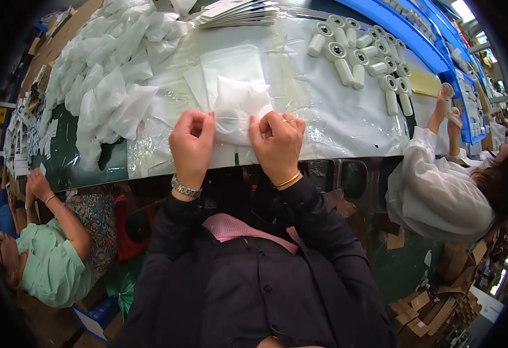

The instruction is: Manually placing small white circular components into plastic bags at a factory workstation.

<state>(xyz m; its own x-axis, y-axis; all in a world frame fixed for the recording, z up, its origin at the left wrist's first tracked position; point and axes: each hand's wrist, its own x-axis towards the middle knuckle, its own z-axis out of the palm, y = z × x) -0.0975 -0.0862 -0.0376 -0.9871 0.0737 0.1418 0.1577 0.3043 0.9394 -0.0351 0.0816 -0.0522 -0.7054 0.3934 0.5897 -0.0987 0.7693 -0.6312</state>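
A soft white plastic bag [241, 98] lies puffed up on the table in front of me, something inside it that I cannot make out. At the bag's near left edge, my left hand [193, 142] is closed in a pinch on the film. My right hand [278, 144] pinches the same edge on the right side, fingers curled in. A thin strip of the edge stretches between the two hands. Just beyond the bag lie flat white bags [231, 61], partly covered by it.
A big heap of filled white bags [106, 75] spreads to the left. Several white cylindrical parts with round ends [342, 71] lie at the back right, beside blue trays [444, 55]. Flat white sheets [236, 14] are stacked at the back. Co-workers sit left [57, 261] and right [439, 191].
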